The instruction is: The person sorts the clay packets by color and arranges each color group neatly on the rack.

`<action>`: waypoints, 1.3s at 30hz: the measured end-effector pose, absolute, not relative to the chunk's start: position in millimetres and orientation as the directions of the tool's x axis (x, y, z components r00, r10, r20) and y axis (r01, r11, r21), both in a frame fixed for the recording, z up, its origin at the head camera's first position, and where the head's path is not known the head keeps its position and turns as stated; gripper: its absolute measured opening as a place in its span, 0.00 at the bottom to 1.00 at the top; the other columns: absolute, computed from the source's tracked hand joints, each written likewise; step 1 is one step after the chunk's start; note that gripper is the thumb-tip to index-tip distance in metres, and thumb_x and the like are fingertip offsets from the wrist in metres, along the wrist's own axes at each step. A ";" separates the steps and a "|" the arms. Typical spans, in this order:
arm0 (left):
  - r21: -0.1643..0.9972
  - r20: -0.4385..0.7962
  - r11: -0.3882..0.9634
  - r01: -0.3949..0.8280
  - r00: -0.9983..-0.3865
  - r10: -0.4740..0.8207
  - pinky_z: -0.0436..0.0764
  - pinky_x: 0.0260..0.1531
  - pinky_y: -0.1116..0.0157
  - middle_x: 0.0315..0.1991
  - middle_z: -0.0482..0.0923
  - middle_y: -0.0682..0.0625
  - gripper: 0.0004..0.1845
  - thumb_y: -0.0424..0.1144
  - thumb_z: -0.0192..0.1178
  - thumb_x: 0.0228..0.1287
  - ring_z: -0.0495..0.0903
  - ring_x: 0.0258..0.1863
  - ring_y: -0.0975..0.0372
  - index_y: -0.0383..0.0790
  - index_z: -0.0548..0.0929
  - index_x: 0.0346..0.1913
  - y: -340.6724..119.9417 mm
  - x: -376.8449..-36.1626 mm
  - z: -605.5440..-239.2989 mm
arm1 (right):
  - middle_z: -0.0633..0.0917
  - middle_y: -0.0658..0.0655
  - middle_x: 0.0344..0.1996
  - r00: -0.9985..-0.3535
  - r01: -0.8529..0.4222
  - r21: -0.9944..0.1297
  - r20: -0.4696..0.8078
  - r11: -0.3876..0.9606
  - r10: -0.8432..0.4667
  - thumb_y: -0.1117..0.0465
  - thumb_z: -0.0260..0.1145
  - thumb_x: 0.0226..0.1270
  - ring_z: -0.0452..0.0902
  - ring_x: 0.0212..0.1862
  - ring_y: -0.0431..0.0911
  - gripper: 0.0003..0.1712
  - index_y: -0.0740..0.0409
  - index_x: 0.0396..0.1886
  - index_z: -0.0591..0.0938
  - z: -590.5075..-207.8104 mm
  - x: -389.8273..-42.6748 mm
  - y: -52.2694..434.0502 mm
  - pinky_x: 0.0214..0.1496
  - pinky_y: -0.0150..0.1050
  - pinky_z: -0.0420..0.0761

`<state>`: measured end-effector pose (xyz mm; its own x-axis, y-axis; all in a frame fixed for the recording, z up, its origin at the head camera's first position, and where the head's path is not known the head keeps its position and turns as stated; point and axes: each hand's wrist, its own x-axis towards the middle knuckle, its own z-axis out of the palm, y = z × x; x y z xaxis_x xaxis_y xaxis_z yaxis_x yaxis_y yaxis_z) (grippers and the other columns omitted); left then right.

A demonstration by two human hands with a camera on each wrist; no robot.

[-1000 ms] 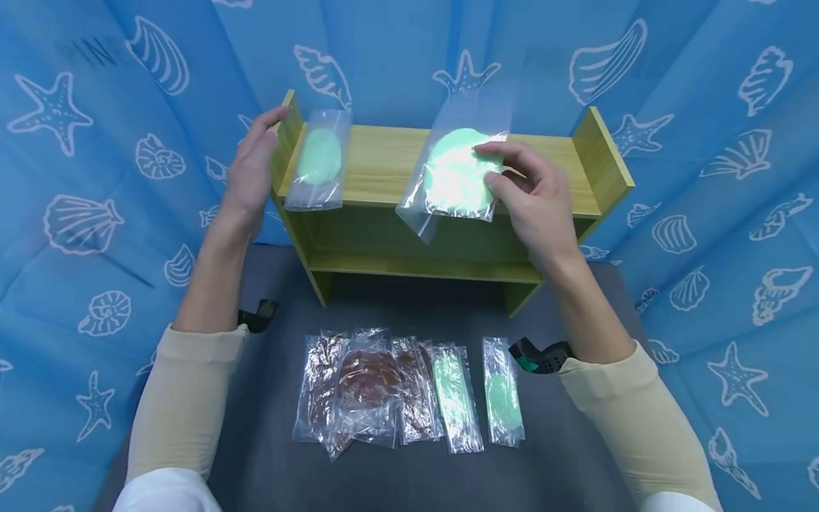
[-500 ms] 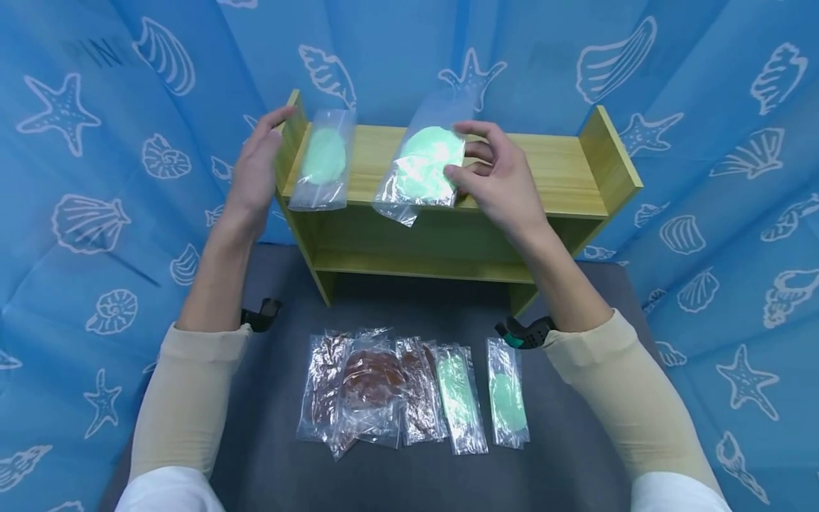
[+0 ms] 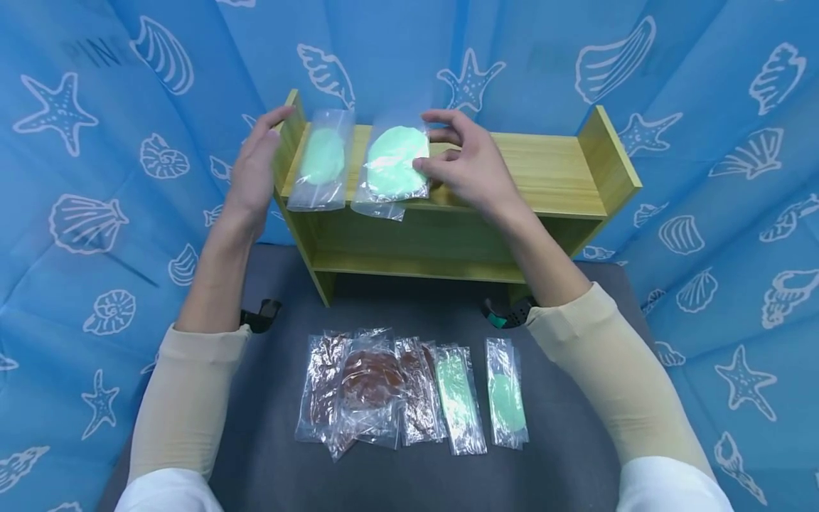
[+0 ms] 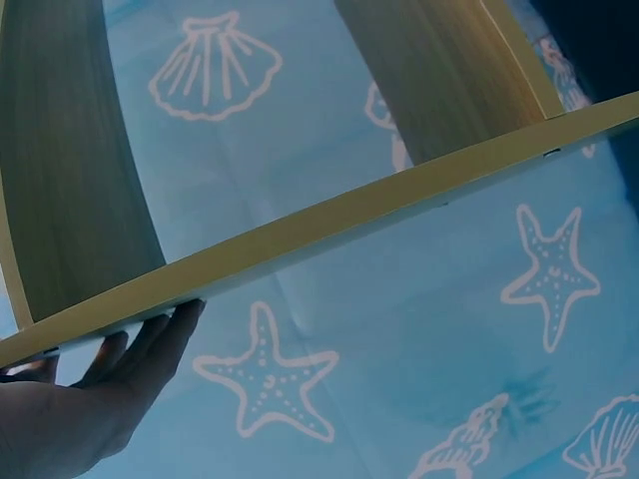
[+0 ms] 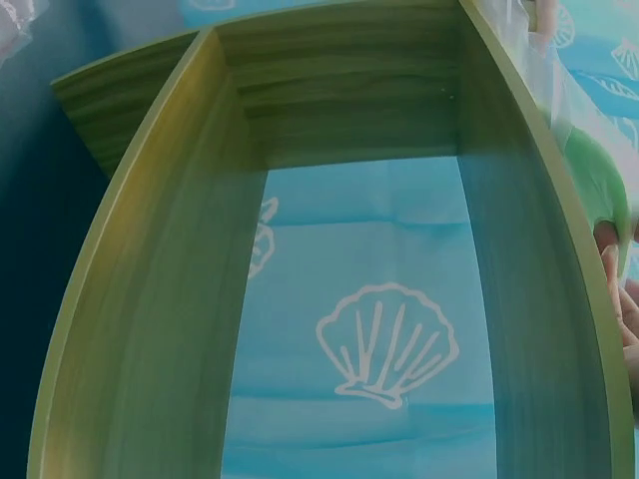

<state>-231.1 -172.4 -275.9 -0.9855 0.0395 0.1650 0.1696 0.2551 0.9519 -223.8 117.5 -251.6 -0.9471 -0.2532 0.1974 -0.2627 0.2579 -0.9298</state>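
Observation:
In the head view my right hand [image 3: 463,156] pinches the right edge of a clear plastic bag [image 3: 397,163] with a pale green round piece inside, over the top board of a wooden shelf [image 3: 525,171]. Just left of it, a second bag with a green piece [image 3: 322,158] lies on that board. My left hand [image 3: 254,167] rests with extended fingers against the outside of the shelf's left end panel; the left wrist view shows those fingers [image 4: 165,344] along the panel's edge. In the right wrist view the green piece [image 5: 596,175] and fingertips show at the right border.
On the dark table [image 3: 409,483] in front of the shelf lie several bags with brown pieces [image 3: 371,380], a bag stack with green pieces [image 3: 457,398] and another green stack [image 3: 507,398] to its right. A blue curtain [image 3: 716,213] with white shells hangs behind and at both sides.
My right hand has carried the green-filled bag leftward along the shelf top, close beside the other bag. The left hand stays at the left end panel.

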 end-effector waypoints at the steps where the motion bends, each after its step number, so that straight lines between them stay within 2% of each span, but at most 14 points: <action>1: 0.952 0.165 0.254 0.170 -0.985 0.040 0.41 0.72 0.65 0.77 0.52 0.61 0.26 0.45 0.28 0.81 0.42 0.74 0.72 0.52 0.62 0.76 -172.3 -231.1 -275.9 | 0.78 0.54 0.61 -0.949 -0.254 -0.929 0.185 0.270 -0.257 0.65 0.70 0.64 0.82 0.39 0.49 0.34 0.54 0.70 0.71 -251.0 -225.1 115.7 0.40 0.37 0.78; 6: 0.951 0.165 0.257 0.171 -0.985 0.046 0.41 0.72 0.65 0.77 0.52 0.60 0.27 0.44 0.28 0.80 0.42 0.74 0.72 0.51 0.61 0.76 -170.5 -230.4 -274.2 | 0.77 0.53 0.63 -0.953 -0.226 -0.919 0.140 0.323 -0.267 0.63 0.70 0.64 0.81 0.50 0.48 0.35 0.54 0.70 0.71 -249.7 -230.9 109.0 0.46 0.39 0.79; 11: 0.951 0.165 0.258 0.172 -0.985 0.049 0.41 0.71 0.66 0.77 0.52 0.60 0.27 0.44 0.27 0.80 0.42 0.74 0.72 0.51 0.61 0.76 -168.8 -229.0 -271.3 | 0.77 0.54 0.59 -0.949 -0.246 -0.889 0.140 0.386 -0.283 0.62 0.70 0.65 0.81 0.48 0.47 0.32 0.59 0.67 0.72 -251.0 -235.5 104.2 0.46 0.37 0.80; 16: 0.951 0.166 0.257 0.173 -0.985 0.046 0.41 0.71 0.66 0.77 0.52 0.60 0.27 0.44 0.27 0.80 0.42 0.74 0.72 0.51 0.61 0.76 -170.0 -230.0 -273.0 | 0.79 0.52 0.59 -0.950 -0.265 -0.822 0.133 0.504 -0.284 0.60 0.70 0.65 0.80 0.47 0.42 0.29 0.56 0.66 0.75 -252.1 -236.5 101.2 0.44 0.34 0.78; 21: 0.952 0.165 0.255 0.170 -0.985 0.042 0.42 0.71 0.66 0.77 0.52 0.60 0.27 0.44 0.27 0.80 0.42 0.74 0.72 0.52 0.62 0.76 -170.6 -230.4 -273.7 | 0.79 0.53 0.58 -0.950 -0.281 -0.752 0.130 0.596 -0.283 0.60 0.71 0.65 0.80 0.43 0.39 0.30 0.55 0.66 0.76 -252.3 -236.6 99.5 0.37 0.33 0.75; 24: 0.951 0.162 0.259 0.166 -0.986 0.035 0.42 0.71 0.65 0.77 0.52 0.61 0.26 0.45 0.28 0.80 0.42 0.74 0.72 0.53 0.62 0.76 -171.0 -230.4 -273.9 | 0.76 0.55 0.59 -0.941 -0.318 -0.705 0.155 0.634 -0.300 0.61 0.72 0.63 0.82 0.41 0.39 0.30 0.58 0.65 0.77 -253.1 -237.8 98.3 0.40 0.32 0.76; 26: 0.951 0.157 0.263 0.160 -0.987 0.029 0.42 0.71 0.64 0.77 0.52 0.62 0.26 0.45 0.28 0.80 0.42 0.74 0.72 0.54 0.62 0.76 -171.3 -230.4 -274.2 | 0.73 0.56 0.61 -0.932 -0.348 -0.670 0.173 0.656 -0.318 0.61 0.72 0.63 0.82 0.42 0.40 0.28 0.59 0.63 0.79 -254.6 -238.9 97.6 0.47 0.32 0.75; 31: 0.953 0.155 0.259 0.158 -0.987 0.031 0.43 0.71 0.64 0.77 0.51 0.61 0.27 0.45 0.27 0.80 0.42 0.75 0.71 0.54 0.62 0.76 -171.1 -229.9 -274.9 | 0.74 0.59 0.62 -0.913 -0.399 -0.629 0.208 0.667 -0.350 0.61 0.73 0.63 0.82 0.42 0.43 0.24 0.61 0.59 0.82 -257.7 -239.3 96.4 0.52 0.35 0.73; 39: 0.956 0.157 0.247 0.158 -0.987 0.026 0.45 0.70 0.66 0.76 0.52 0.61 0.27 0.44 0.27 0.80 0.44 0.74 0.71 0.54 0.63 0.75 -170.9 -230.2 -274.2 | 0.77 0.57 0.57 -0.908 -0.416 -0.634 0.254 0.651 -0.333 0.61 0.72 0.63 0.80 0.42 0.41 0.22 0.61 0.56 0.84 -259.8 -236.2 98.6 0.44 0.32 0.76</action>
